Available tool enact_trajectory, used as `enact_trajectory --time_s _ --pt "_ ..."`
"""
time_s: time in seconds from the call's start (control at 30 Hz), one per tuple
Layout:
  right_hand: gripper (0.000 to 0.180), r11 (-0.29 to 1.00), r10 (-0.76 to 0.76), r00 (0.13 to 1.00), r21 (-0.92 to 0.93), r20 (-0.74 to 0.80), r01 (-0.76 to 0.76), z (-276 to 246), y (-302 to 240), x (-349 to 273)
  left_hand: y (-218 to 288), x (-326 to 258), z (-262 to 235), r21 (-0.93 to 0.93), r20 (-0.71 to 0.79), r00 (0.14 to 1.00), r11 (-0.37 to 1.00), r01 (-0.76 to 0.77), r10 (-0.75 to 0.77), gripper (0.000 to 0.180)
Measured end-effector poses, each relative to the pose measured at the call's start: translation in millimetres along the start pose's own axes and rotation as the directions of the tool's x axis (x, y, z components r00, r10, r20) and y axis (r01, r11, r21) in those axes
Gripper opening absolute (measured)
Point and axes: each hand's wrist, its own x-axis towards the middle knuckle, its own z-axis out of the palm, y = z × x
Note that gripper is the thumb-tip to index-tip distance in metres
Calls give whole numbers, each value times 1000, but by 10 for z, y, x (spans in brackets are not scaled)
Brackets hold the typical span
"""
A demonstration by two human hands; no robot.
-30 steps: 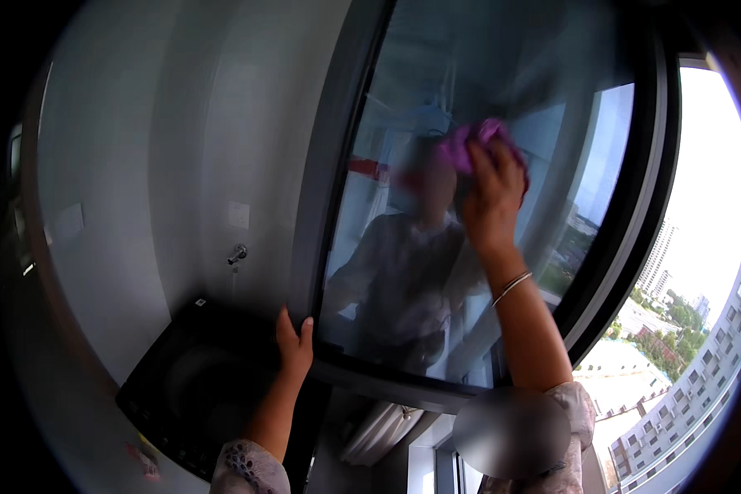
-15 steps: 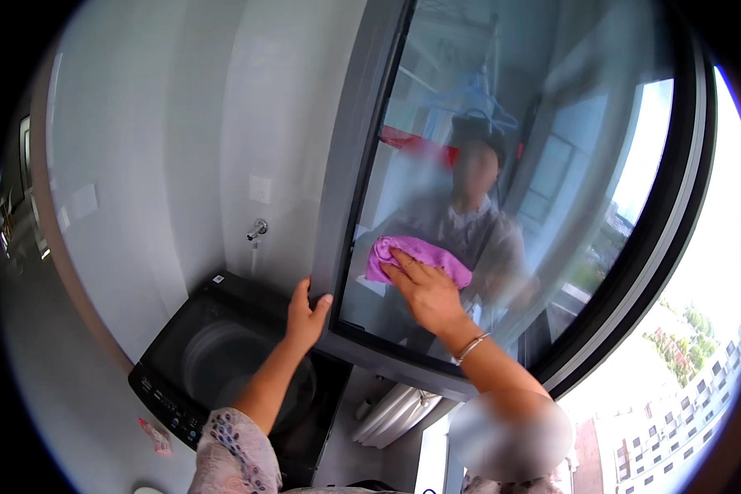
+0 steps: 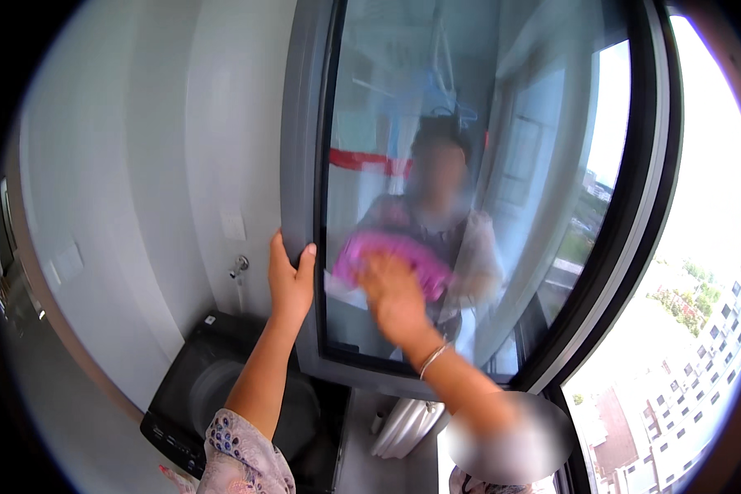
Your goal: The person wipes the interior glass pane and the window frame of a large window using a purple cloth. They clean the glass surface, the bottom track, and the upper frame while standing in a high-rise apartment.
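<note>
The purple cloth (image 3: 397,245), held flat in the grip of the right hand (image 3: 397,300), has been brought down from high on the pane (image 3: 502,206) to between its seven and eight o'clock; the lower part is presumably being wiped. The window frame (image 3: 303,148) is clasped at eight o'clock by the left hand (image 3: 291,280).

We've got pale grey walls (image 3: 156,165) from 9 to 11 o'clock, metal tap (image 3: 239,265) near 9, pale wall plate (image 3: 66,262) further out. Black top-loading washer (image 3: 214,387) toward 8 (partly blocked for us), grey floor (image 3: 66,395) beyond. Daylight strong from 2 to 3, sky (image 3: 716,148) blown out; we see trees (image 3: 687,300) at 3, pale building (image 3: 708,370) with window rows near 4.
</note>
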Motion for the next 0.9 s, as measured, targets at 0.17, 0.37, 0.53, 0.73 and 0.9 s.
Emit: enact_trajectory --time_s 0.17,0.37,0.53,0.73,0.9 --pt "51 1000 -31 925 7 378 31 -81 8 -513 59 77 -62 43 125 990 997 -66 60 59" --pt "59 965 -157 956 -245 -247 96 -1010 376 1140 157 27 -374 72 201 979 996 -62 46 57" --pt "63 920 -90 951 -390 -296 -34 -1197 347 1841 173 32 -402 -247 327 945 966 79 6 57" --pt "60 1000 -13 997 14 80 12 145 -299 107 85 62 -461 -431 343 939 888 161 -4 47" --pt "52 955 108 867 192 487 -227 618 -716 -1015 304 134 -482 -429 355 933 876 219 -59 46"
